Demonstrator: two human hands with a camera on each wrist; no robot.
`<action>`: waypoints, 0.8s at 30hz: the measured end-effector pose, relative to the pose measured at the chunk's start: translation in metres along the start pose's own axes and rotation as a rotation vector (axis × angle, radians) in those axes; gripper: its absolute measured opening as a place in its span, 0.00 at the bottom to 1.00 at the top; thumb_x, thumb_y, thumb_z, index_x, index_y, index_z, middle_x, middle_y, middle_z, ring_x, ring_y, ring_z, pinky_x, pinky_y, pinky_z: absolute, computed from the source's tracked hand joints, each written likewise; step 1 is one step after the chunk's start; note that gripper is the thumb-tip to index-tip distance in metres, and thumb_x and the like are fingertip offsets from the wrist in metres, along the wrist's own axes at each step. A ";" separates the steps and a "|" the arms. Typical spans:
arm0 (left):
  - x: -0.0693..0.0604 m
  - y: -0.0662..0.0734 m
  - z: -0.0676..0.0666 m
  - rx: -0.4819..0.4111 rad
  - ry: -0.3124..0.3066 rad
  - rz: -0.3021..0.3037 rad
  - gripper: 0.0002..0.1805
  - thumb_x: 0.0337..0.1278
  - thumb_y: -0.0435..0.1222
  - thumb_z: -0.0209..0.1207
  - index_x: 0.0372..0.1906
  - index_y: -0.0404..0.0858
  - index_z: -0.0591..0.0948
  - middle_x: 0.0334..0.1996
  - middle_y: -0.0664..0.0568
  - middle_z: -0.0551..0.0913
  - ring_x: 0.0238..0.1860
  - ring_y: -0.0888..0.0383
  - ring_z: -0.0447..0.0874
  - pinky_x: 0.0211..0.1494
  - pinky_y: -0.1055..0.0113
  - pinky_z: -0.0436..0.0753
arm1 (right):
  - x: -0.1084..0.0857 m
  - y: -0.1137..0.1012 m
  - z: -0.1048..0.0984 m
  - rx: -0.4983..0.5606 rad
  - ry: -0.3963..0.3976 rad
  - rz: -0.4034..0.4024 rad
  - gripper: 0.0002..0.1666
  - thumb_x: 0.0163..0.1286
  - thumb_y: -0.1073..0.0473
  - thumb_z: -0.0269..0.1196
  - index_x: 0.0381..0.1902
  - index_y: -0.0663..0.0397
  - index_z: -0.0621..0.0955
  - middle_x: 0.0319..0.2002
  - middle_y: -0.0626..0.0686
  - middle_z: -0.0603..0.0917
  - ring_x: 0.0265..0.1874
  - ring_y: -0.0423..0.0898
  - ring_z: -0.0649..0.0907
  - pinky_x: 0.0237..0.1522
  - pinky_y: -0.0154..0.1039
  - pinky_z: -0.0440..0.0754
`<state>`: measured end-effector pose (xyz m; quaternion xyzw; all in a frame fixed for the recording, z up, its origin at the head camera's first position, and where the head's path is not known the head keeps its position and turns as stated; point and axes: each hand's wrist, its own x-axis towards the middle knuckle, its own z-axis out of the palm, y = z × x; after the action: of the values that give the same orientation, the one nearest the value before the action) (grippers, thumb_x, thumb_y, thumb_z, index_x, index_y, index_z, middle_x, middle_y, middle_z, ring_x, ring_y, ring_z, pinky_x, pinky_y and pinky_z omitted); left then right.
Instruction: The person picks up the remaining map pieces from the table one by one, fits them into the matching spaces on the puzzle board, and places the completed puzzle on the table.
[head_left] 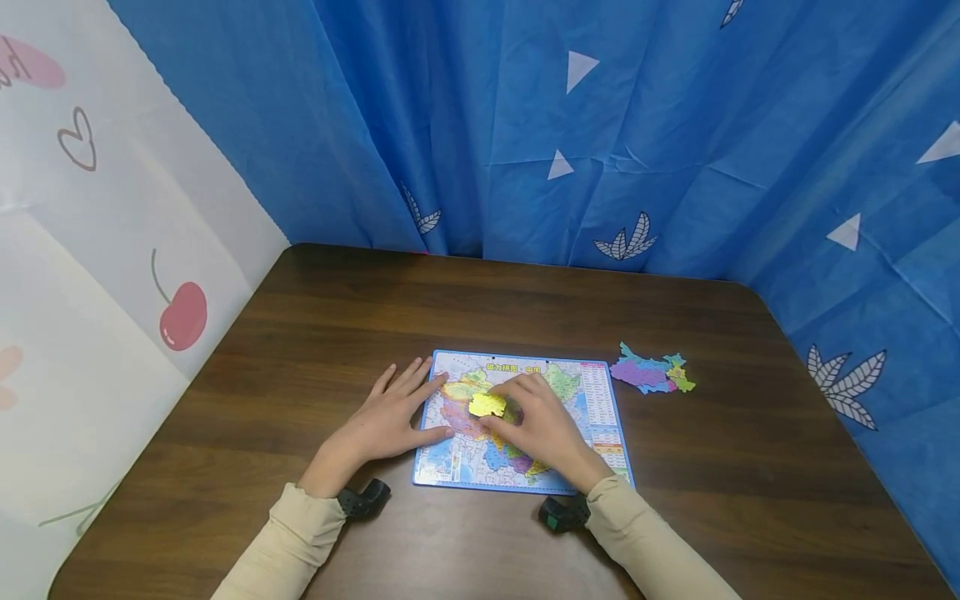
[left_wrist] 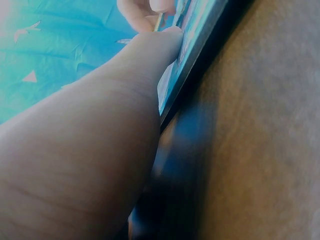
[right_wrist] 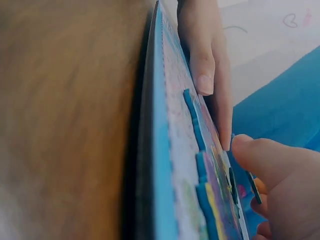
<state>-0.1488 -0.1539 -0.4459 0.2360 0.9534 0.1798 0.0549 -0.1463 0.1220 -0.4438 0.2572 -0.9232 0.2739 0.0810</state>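
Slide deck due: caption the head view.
Right fingers pinch a flat yellow puzzle piece over a rectangular blue-edged map board on a dark wood-grain table.

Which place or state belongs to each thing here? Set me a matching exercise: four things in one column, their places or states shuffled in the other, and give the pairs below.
Column one
1. Left hand
2. Right hand
3. Loose pieces
4. Curtain

Column two
A. Lying on the table, right of the board
B. Pinching a yellow piece over the board
C. Blue, beyond the far edge of the table
D. Fingers spread at the left edge of the board

Pairs
1-D
2-B
3-A
4-C
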 end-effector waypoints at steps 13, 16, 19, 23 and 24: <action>0.000 0.000 0.000 0.001 0.005 0.002 0.51 0.58 0.70 0.58 0.81 0.49 0.63 0.84 0.46 0.50 0.84 0.44 0.45 0.82 0.36 0.42 | -0.001 0.003 0.006 -0.029 -0.030 0.015 0.26 0.64 0.39 0.73 0.53 0.47 0.87 0.50 0.45 0.86 0.49 0.42 0.77 0.52 0.40 0.82; 0.000 -0.001 -0.001 -0.001 0.008 0.006 0.51 0.58 0.70 0.58 0.81 0.49 0.64 0.83 0.45 0.51 0.84 0.44 0.46 0.82 0.36 0.42 | -0.001 0.003 0.006 -0.024 -0.039 0.017 0.27 0.64 0.38 0.73 0.54 0.47 0.87 0.51 0.46 0.86 0.50 0.43 0.77 0.53 0.41 0.82; 0.000 -0.001 -0.001 -0.004 0.011 0.007 0.51 0.58 0.70 0.58 0.80 0.49 0.64 0.83 0.45 0.51 0.84 0.44 0.46 0.82 0.36 0.43 | -0.001 0.003 0.006 -0.017 -0.046 0.020 0.28 0.63 0.38 0.74 0.54 0.47 0.87 0.51 0.46 0.86 0.51 0.44 0.77 0.55 0.42 0.82; 0.000 0.000 0.000 -0.007 0.008 0.005 0.51 0.58 0.70 0.59 0.81 0.49 0.64 0.83 0.46 0.51 0.84 0.44 0.46 0.82 0.36 0.42 | -0.002 0.005 0.006 -0.002 -0.051 0.018 0.25 0.64 0.41 0.73 0.54 0.45 0.87 0.51 0.45 0.86 0.50 0.43 0.76 0.53 0.42 0.82; 0.000 0.000 0.000 -0.009 0.006 0.003 0.51 0.58 0.70 0.59 0.81 0.49 0.63 0.84 0.46 0.50 0.84 0.44 0.46 0.82 0.36 0.42 | -0.002 0.006 0.006 0.001 -0.051 0.012 0.23 0.65 0.43 0.73 0.54 0.45 0.87 0.50 0.44 0.86 0.50 0.43 0.76 0.52 0.42 0.81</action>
<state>-0.1490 -0.1541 -0.4458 0.2366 0.9524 0.1847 0.0527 -0.1475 0.1240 -0.4522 0.2585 -0.9263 0.2683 0.0556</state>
